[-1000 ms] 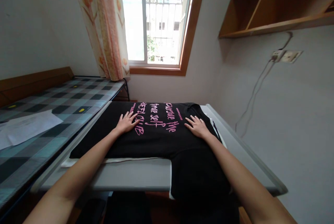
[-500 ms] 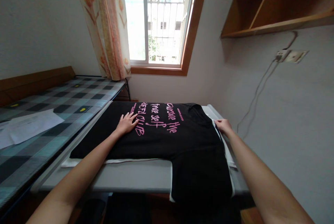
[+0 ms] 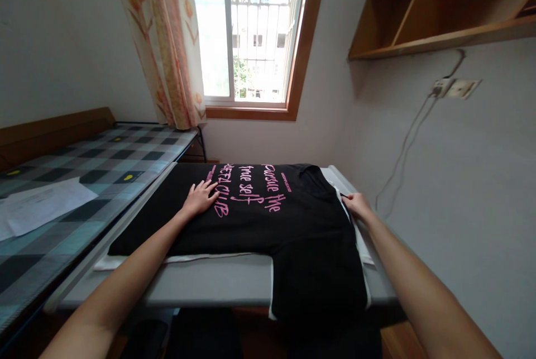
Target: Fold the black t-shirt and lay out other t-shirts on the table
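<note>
A black T-shirt (image 3: pixel 247 230) with pink lettering lies spread over a grey table (image 3: pixel 218 281), its neck toward the right and one sleeve hanging over the front edge. White cloth (image 3: pixel 109 262) shows from beneath it along the front and right. My left hand (image 3: pixel 201 198) rests flat on the shirt beside the lettering, fingers spread. At the shoulder edge near the collar, my right hand (image 3: pixel 355 204) pinches the black T-shirt between thumb and fingers.
To the left stands a bed (image 3: pixel 84 163) with a checked cover and white papers (image 3: pixel 50 202) on it. A curtain (image 3: pixel 171 46) hangs beside the window (image 3: pixel 259 41). On the right wall are a wooden shelf (image 3: pixel 393 41) and a socket (image 3: pixel 463 89) with a cord.
The view has shifted slightly, so everything sits a little further left. The right hand has drawn the black shoulder edge slightly outward; the left hand stays flat on the shirt.
</note>
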Demonstrator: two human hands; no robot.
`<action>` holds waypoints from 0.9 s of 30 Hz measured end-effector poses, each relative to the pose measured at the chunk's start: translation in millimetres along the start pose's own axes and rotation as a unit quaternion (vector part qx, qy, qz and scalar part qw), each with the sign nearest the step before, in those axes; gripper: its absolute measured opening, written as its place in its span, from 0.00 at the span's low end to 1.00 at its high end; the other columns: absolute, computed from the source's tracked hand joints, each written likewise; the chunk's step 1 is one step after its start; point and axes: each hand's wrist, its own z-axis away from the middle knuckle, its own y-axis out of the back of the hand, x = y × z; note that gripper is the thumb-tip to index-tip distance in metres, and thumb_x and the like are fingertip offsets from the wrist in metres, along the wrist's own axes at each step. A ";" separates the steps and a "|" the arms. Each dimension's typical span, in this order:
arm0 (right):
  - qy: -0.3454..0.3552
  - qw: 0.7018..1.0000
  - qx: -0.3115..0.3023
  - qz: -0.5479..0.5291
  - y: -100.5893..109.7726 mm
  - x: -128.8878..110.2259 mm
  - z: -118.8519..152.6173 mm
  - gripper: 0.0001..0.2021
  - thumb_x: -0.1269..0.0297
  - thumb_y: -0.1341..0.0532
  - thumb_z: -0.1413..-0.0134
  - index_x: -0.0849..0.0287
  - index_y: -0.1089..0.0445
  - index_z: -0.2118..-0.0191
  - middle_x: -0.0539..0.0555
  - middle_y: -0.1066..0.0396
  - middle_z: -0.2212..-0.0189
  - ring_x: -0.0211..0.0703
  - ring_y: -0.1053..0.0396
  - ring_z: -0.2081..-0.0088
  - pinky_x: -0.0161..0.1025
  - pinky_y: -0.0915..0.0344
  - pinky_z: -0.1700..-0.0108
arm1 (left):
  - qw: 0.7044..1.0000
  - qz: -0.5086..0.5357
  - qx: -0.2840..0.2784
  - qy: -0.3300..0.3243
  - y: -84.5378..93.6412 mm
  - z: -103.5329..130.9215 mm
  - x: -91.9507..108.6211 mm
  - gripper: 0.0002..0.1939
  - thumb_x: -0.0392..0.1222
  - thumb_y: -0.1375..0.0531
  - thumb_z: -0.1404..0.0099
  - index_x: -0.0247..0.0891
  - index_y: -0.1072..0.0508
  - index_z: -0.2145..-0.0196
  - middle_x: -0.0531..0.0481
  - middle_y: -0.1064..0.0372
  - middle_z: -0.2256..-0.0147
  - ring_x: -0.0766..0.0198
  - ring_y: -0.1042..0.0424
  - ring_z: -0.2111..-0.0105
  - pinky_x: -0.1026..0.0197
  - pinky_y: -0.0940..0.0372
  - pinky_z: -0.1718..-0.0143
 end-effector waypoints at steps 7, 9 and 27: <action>-0.099 0.983 -0.156 0.017 20.6 -4.6 31.4 0.23 0.45 0.45 0.43 0.62 0.30 0.73 0.54 0.37 0.86 0.44 0.34 0.80 0.37 0.37 0.80 | 1.000 0.002 0.002 -0.001 -0.2 0.0 -0.3 0.31 0.60 0.56 0.30 0.44 0.39 0.37 0.44 0.47 0.35 0.48 0.52 0.34 0.41 0.57 0.36; -0.091 0.976 -0.195 0.029 25.5 -2.2 44.3 0.20 0.46 0.41 0.45 0.61 0.31 0.73 0.51 0.39 0.87 0.41 0.36 0.82 0.36 0.38 0.83 | 1.000 0.000 0.004 -0.002 -1.1 -0.2 -0.7 0.31 0.60 0.56 0.30 0.44 0.39 0.37 0.44 0.47 0.35 0.48 0.52 0.34 0.41 0.57 0.36; -0.055 0.967 -0.247 0.013 52.5 2.6 86.8 0.17 0.57 0.34 0.53 0.63 0.31 0.59 0.52 0.31 0.81 0.44 0.30 0.77 0.38 0.32 0.76 | 1.000 0.000 0.000 -0.003 -0.7 -0.1 -0.4 0.30 0.58 0.55 0.30 0.44 0.39 0.37 0.45 0.46 0.35 0.48 0.52 0.34 0.40 0.57 0.36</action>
